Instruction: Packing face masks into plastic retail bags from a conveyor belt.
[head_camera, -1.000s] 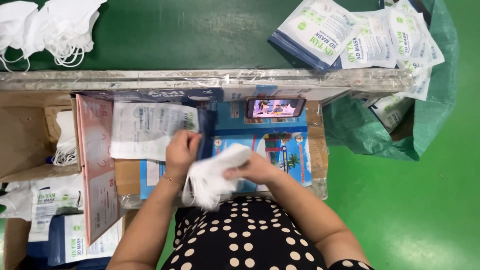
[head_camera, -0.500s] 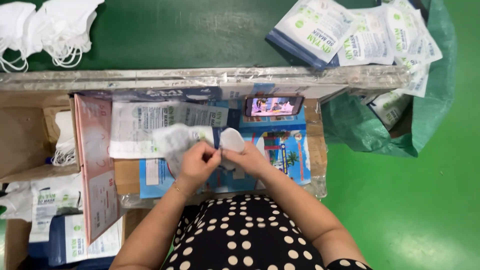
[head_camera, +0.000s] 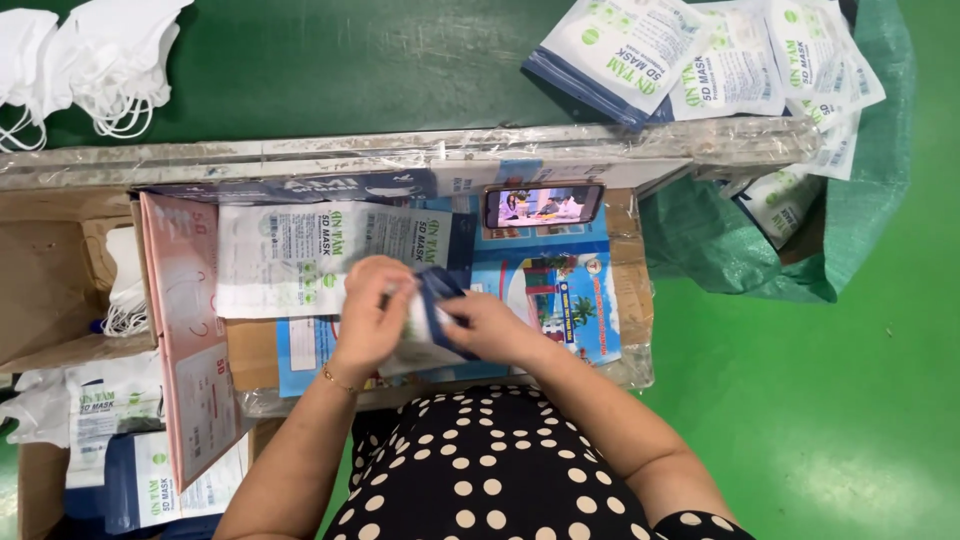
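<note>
Your left hand (head_camera: 372, 315) and right hand (head_camera: 487, 328) both pinch one mask pouch (head_camera: 428, 322) over the near tabletop (head_camera: 610, 330), its blue edge folded open. Finished pouches (head_camera: 690, 60) are piled far right; loose masks (head_camera: 90, 60) wait far left.

phone (head_camera: 543, 206) behind hands (head_camera: 430, 320), pouch stack (head_camera: 320, 255) left

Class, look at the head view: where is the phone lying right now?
The phone lies on its side at the worktable's far edge, right of centre, just beyond the right hand and beside the green bag.
</note>
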